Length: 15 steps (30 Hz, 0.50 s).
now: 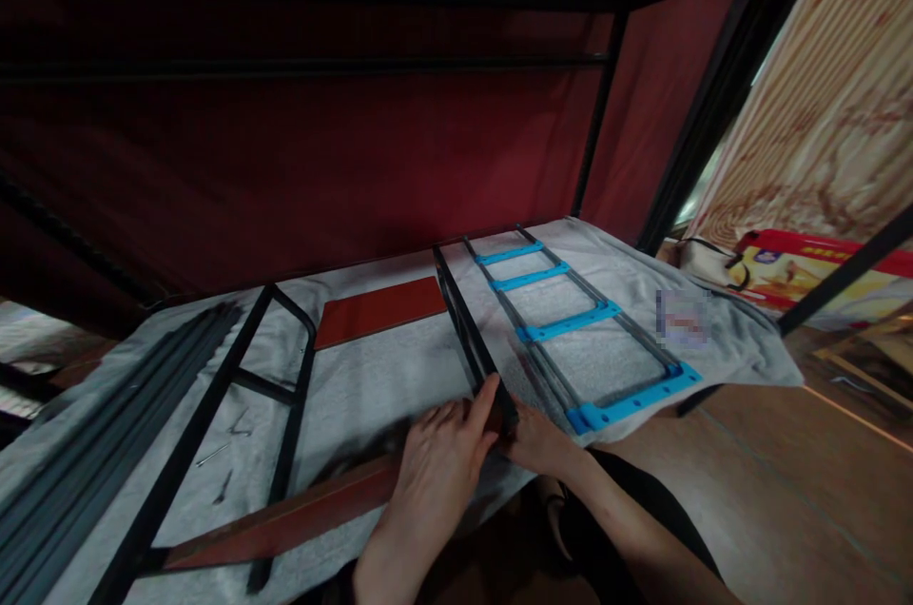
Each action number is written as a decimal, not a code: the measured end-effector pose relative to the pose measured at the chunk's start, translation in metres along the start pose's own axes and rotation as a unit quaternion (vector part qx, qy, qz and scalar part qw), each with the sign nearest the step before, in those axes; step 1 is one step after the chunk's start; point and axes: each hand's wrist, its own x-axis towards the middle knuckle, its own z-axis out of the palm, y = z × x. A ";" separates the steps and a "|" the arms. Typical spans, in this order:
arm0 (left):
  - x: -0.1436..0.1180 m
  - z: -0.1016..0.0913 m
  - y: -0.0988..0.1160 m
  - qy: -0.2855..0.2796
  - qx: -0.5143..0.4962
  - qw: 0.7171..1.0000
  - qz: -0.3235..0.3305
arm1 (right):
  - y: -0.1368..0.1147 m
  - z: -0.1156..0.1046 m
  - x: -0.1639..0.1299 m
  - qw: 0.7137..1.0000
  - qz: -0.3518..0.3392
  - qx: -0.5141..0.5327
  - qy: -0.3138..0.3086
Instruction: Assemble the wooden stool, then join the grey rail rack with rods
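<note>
Two bare hands meet at the near end of a black metal bar (467,334) lying on a grey-white cloth (371,386) spread over a low bench. The left hand (438,453) closes its fingers over the bar's end, thumb raised along it; the right hand (538,441) presses against the same end from 3 o'clock, partly hidden, so whether it grips cannot be told. From the hands the bar runs away toward 12 o'clock. Just beside it at 2 o'clock lies a dark frame with four blue cross-pieces (571,324). At 10 o'clock rests a red panel (381,310), and farther toward 9 o'clock a black ladder-like frame (235,386). A long reddish rail (285,519) lies at 8 o'clock. Red fabric (320,158) backs the scene.
</note>
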 end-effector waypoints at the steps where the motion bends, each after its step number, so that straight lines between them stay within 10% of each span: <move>1: 0.003 0.001 0.001 -0.001 0.000 1.000 0.010 | 0.001 0.001 0.001 1.000 0.006 -0.001 0.000; 15: 0.015 0.011 0.005 -0.021 -0.041 0.998 0.045 | -0.004 0.002 -0.003 0.998 0.021 0.048 0.016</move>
